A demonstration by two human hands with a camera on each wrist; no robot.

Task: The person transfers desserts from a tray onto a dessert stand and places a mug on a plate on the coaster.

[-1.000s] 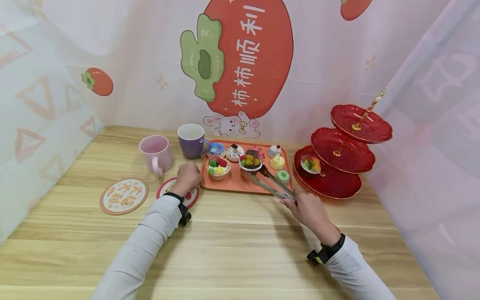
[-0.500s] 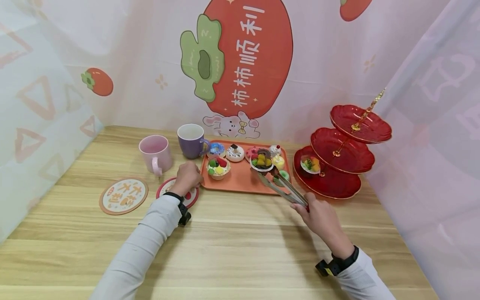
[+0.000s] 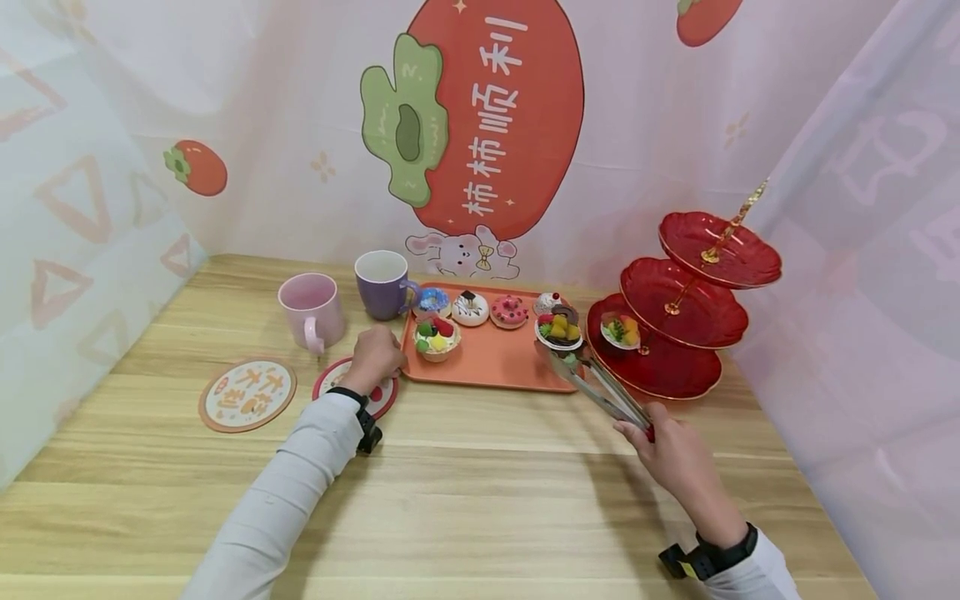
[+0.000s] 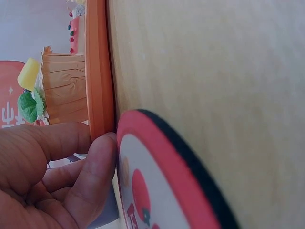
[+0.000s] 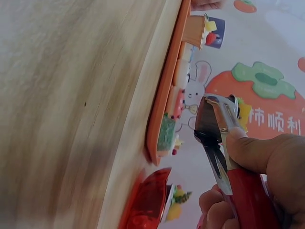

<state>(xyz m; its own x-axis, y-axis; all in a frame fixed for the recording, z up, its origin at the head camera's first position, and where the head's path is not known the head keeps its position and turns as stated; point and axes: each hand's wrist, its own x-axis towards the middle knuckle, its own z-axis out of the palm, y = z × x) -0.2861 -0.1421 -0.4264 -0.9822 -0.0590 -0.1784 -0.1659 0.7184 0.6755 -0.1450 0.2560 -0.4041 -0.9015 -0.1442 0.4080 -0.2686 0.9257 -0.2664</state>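
Note:
My left hand pinches the near left corner of an orange tray between thumb and index finger, plain in the left wrist view at the tray rim. Under that hand lies a red-rimmed coaster. My right hand grips red-handled metal tongs. Their tips hold a fruit-topped tart in a dark cup, raised over the tray's right end. In the right wrist view the tongs largely hide it. Behind or below it, a green pastry is mostly covered.
On the tray sit a fruit tart, a blue donut, a white donut and a pink donut. A red three-tier stand at right bears another fruit tart. Pink and purple mugs stand left, near another coaster.
My right hand has moved right and nearer to me, carrying the tart in the tongs from the tray's middle to its right end. The left hand stays at the tray corner.

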